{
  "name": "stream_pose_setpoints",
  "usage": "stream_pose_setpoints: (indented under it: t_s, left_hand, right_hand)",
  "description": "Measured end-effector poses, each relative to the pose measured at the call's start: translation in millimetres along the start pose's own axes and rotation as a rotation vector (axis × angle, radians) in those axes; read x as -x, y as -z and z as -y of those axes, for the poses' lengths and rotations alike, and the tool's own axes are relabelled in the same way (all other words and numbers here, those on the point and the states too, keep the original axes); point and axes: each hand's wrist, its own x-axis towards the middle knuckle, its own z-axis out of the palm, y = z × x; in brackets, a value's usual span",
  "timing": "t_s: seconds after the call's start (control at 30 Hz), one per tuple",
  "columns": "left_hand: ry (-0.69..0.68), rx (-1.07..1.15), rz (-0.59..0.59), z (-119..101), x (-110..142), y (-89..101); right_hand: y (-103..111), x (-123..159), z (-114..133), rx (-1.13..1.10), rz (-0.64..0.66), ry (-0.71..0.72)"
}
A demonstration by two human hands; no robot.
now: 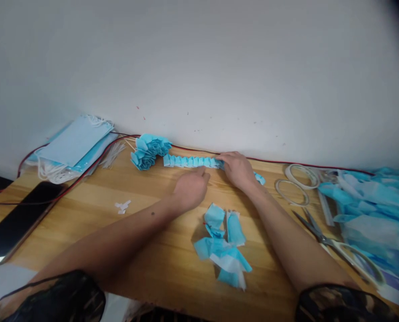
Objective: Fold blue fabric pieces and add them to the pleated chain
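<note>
Reaching forward with both arms, you have your hands at the pleated strip [191, 161], which lies along the back of the table [152, 188], near the wall [199, 80]. Left hand [191, 190]: fingers curled, index at the strip's lower edge, right of its middle; can't tell if it grips or only touches. Right hand [237, 170]: palm down, fingers over the strip's right part, hiding it; can't tell if it pinches. A blue end [260, 178] shows past that wrist (can't see whether it joins the strip).

Flowers [149, 152], blue, sit just beside the strip's left end, pale sticks [129, 143] behind them. Farther left: masks [78, 142], stacked, with white slivers [112, 155] next to them. Phone [21, 214], screen dark, lies at the left edge; the cord [269, 160] crosses it, then runs along the wall behind the strip. White bits [122, 206] lie beyond your left forearm.

Between your forearms, blue scraps [221, 248], crumpled, some overlapping. Right of your right forearm: scissors [326, 240], blades apart, points facing away from you. Tape rolls [316, 178], two, overlap beyond them, and a blue heap [380, 210] fills the far right.
</note>
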Motion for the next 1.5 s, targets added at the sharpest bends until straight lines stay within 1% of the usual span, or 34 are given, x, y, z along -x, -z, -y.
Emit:
stream_pose_setpoints:
  t_s: [0.17,0.27,0.33,0.37,0.4,0.43,0.5,0.57,0.6,0.7,0.83,0.9,0.97,1.07,1.17,1.27,1.4,1.5]
  left_hand:
    - [-0.004,0.007,-0.011,1,0,-0.3]
    - [0.0,0.014,-0.004,1,0,-0.3]
    - [0.003,0.018,-0.009,2,0,-0.5]
    - [0.003,0.018,-0.014,2,0,-0.7]
    - [0.004,0.018,-0.017,2,0,-0.9]
    - [0.005,0.016,-0.022,1,0,-1.1]
    - [-0.001,0.013,-0.039,1,0,-1.7]
    - [-0.005,0.015,-0.048,0,0,-2.7]
    - [-0.005,0.018,-0.048,0,-1,-3.5]
    - [-0.009,0.026,-0.047,1,-2,-7.4]
    - [-0.033,0.012,-0.061,2,-3,-13.4]
    - [-0.034,0.004,-0.067,2,-3,-15.1]
    - [-0.042,0.002,-0.077,2,-3,-15.6]
    - [-0.055,0.016,-0.048,2,-3,-15.0]
    - [-0.053,0.03,-0.017,1,-5,-14.6]
    - [-0.043,0.038,-0.021,1,-6,-15.5]
    - [-0.04,0.053,-0.03,1,-7,-15.5]
    - [-0.035,0.062,-0.04,0,-4,-12.4]
  right_hand:
    - [-4,1,-4,-0.083,-0.02,-0.01]
    - [-5,3,-5,-0.204,-0.069,-0.116]
    - [-3,5,-3,-0.267,-0.143,-0.2]
    - [-1,5,-1,-0.268,-0.179,-0.205]
    - [1,5,2,-0.246,-0.199,-0.174]
    - [2,4,5,-0.212,-0.197,-0.111]
    - [3,-2,16,-0.157,-0.138,0.049]
    - [1,-11,27,-0.143,-0.044,0.143]
    - [-2,-17,33,-0.137,0.001,0.152]
    - [-10,-34,45,-0.084,0.102,0.114]
    - [-13,-47,50,-0.028,0.2,0.11]
    - [-10,-51,51,-0.027,0.212,0.12]
    - [-6,-55,55,-0.041,0.184,0.135]
    - [-5,-63,66,-0.063,0.177,0.192]
    - [-9,-72,77,-0.062,0.233,0.234]
    - [-14,-76,83,-0.035,0.262,0.241]
    - [-18,-80,89,-0.005,0.254,0.249]
    - [-16,-83,96,-0.017,0.248,0.316]
